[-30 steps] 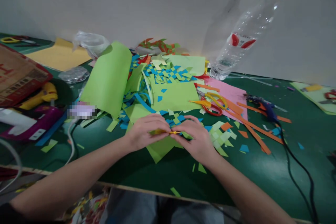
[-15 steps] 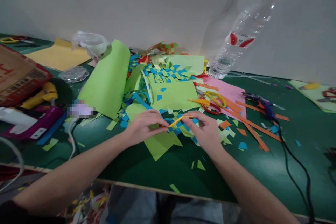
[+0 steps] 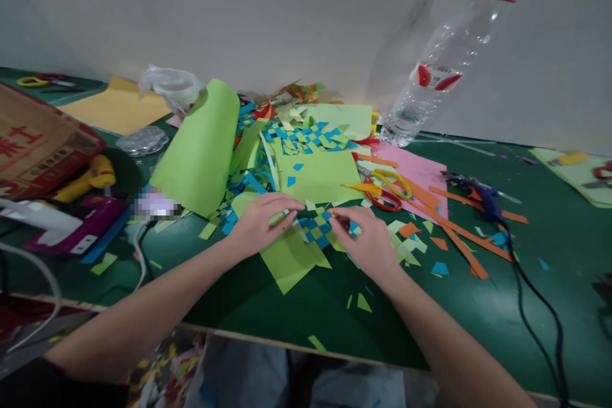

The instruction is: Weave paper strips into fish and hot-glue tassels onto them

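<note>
My left hand [image 3: 265, 223] and my right hand [image 3: 366, 239] rest on the green table, on either side of a small blue-and-green woven paper patch [image 3: 318, 228]. The left fingers are curled and press down on a green paper sheet [image 3: 289, 258] at the patch's left edge. The right hand's fingertips are pinched together at the patch's right edge, where a bit of yellow-orange shows; what they hold is too small to name. A larger woven piece [image 3: 306, 135] lies farther back among green sheets.
Yellow-and-red scissors [image 3: 387, 188] lie on pink paper [image 3: 421, 172]. A clear bottle [image 3: 444, 64] leans on the wall. A glue gun [image 3: 482, 194] with black cord is at right. A rolled green sheet [image 3: 201, 146], cardboard box [image 3: 38, 140] and yellow tool [image 3: 88, 180] are at left.
The yellow strip stretched between both hands half a second ago no longer shows as a strip. Both hands have dropped onto the small woven patch and the green sheet.
</note>
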### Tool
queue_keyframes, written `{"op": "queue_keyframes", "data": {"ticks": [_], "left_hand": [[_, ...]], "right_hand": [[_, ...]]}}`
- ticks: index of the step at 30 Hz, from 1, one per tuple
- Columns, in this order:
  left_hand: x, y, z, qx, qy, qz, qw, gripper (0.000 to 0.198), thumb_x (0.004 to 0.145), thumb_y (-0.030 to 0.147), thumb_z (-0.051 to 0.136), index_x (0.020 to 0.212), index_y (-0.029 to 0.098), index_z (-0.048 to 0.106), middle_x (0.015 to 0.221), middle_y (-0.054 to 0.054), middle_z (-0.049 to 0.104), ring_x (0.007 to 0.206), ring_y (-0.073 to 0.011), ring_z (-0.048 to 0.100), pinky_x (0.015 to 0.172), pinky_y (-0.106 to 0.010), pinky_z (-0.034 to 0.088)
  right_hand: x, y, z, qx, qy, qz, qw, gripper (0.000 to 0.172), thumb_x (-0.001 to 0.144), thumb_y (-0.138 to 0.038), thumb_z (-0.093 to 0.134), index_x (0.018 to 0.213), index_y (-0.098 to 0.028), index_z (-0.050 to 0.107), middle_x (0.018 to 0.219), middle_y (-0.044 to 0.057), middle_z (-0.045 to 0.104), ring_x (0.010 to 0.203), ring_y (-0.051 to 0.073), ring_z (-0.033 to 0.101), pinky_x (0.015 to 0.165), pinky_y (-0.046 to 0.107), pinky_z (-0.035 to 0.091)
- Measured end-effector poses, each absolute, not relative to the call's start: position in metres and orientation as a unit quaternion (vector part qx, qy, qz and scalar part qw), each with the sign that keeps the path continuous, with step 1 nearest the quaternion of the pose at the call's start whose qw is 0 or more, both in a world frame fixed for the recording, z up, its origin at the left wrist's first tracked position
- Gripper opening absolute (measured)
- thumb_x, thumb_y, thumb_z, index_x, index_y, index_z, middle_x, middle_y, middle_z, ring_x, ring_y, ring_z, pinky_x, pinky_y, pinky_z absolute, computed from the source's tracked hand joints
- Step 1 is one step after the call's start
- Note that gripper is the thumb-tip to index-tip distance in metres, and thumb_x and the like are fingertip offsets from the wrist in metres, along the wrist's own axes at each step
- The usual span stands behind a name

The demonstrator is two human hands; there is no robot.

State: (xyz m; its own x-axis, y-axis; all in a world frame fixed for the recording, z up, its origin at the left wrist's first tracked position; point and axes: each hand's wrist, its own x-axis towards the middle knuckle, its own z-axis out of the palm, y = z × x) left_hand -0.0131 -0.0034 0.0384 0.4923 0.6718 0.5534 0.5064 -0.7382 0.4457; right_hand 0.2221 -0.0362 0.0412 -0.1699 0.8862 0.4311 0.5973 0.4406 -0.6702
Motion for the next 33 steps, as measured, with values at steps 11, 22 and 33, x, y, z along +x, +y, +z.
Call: {"op": "queue_keyframes", "data": {"ticks": [11, 22, 33], "left_hand": [[-0.059, 0.112, 0.104, 0.774, 0.622, 0.110, 0.034, 0.033, 0.096, 0.030, 0.046, 0.119, 0.019, 0.068, 0.116, -0.004, 0.071, 0.099, -0.0192, 0.064, 0.094, -0.032, 0.047], [-0.097, 0.195, 0.093, 0.740, 0.665, -0.032, -0.094, 0.040, 0.095, 0.021, 0.037, 0.115, 0.010, 0.070, 0.118, -0.017, 0.068, 0.114, -0.0274, 0.049, 0.102, -0.047, 0.027], [-0.088, 0.243, 0.080, 0.739, 0.662, -0.086, -0.092, 0.030, 0.087, 0.021, 0.052, 0.108, 0.014, 0.073, 0.110, -0.017, 0.069, 0.116, -0.0341, 0.053, 0.098, -0.048, 0.030]], "right_hand": [[0.224, -0.029, 0.030, -0.490, -0.813, -0.003, 0.315, 0.025, 0.096, -0.033, 0.054, 0.105, -0.014, 0.068, 0.078, 0.005, 0.071, 0.072, 0.018, 0.065, 0.084, 0.038, 0.040], [0.197, 0.010, 0.059, -0.417, -0.857, -0.036, 0.300, 0.021, 0.095, -0.024, 0.051, 0.108, -0.016, 0.066, 0.100, 0.006, 0.074, 0.096, 0.022, 0.064, 0.096, 0.041, 0.039], [0.121, 0.159, 0.062, -0.450, -0.863, 0.100, 0.206, 0.043, 0.098, -0.028, 0.051, 0.137, -0.011, 0.052, 0.144, 0.013, 0.053, 0.134, 0.029, 0.048, 0.111, 0.045, 0.040]]}}
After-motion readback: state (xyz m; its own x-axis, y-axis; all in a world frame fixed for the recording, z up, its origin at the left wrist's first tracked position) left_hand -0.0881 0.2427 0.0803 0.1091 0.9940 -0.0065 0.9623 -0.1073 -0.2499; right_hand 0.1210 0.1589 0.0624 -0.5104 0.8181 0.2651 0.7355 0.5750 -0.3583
